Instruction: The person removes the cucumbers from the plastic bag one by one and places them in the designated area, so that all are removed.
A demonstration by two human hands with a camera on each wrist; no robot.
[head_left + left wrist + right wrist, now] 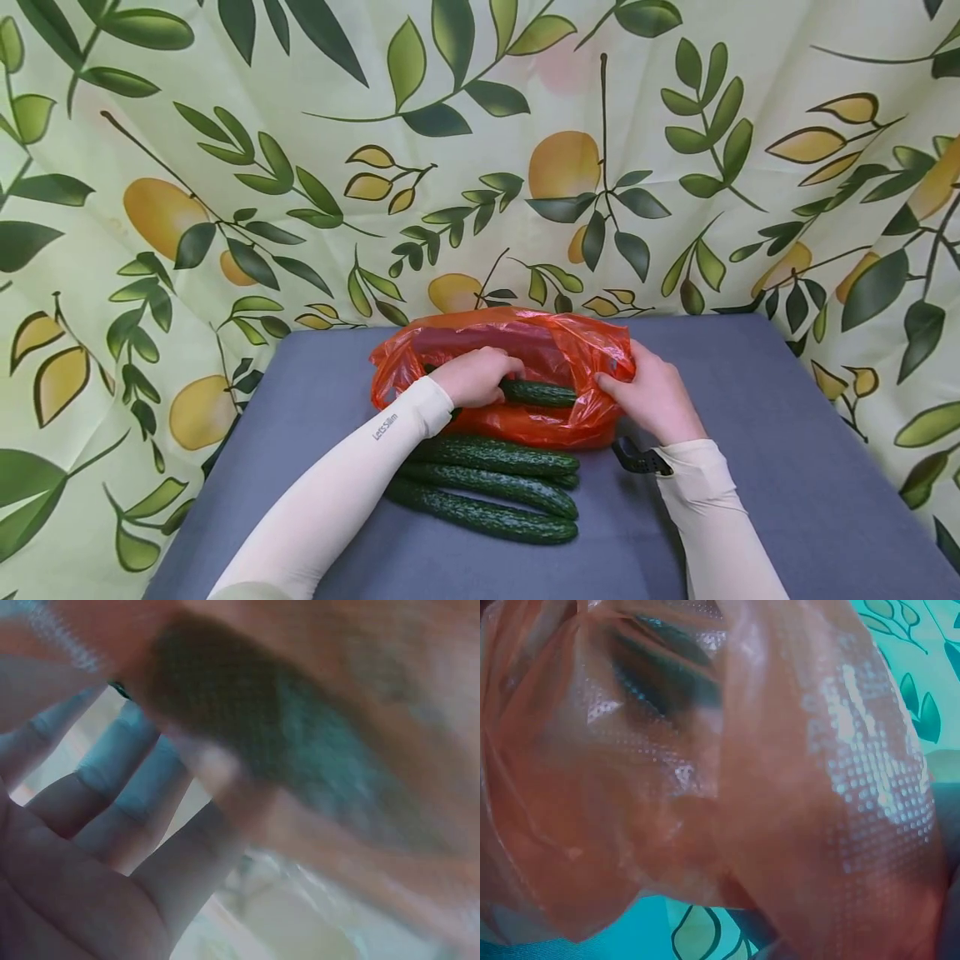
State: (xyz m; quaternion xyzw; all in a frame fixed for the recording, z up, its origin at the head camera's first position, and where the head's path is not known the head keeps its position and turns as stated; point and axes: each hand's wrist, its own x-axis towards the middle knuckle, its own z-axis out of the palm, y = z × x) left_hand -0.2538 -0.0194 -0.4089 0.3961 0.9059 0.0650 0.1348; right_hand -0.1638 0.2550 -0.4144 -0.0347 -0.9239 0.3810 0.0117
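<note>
A red plastic bag (487, 423) lies on the table with its mouth facing me. My left hand (480, 377) reaches into the mouth and holds a cucumber (542, 393) from above; most of the fingertips are hidden. The left wrist view shows that hand's palm and spread fingers, with a blurred green shape behind red film. At the bag's right edge, my right hand (660, 393) pinches the plastic between thumb and fingers. Crinkled red film fills most of the right wrist view, with a dark green form showing through it.
Several cucumbers (480, 500) lie side by side on the grey table (330, 392), just in front of the bag. Behind the table hangs a cloth (480, 208) printed with leaves and fruit. A black strap (641, 460) is on the right wrist.
</note>
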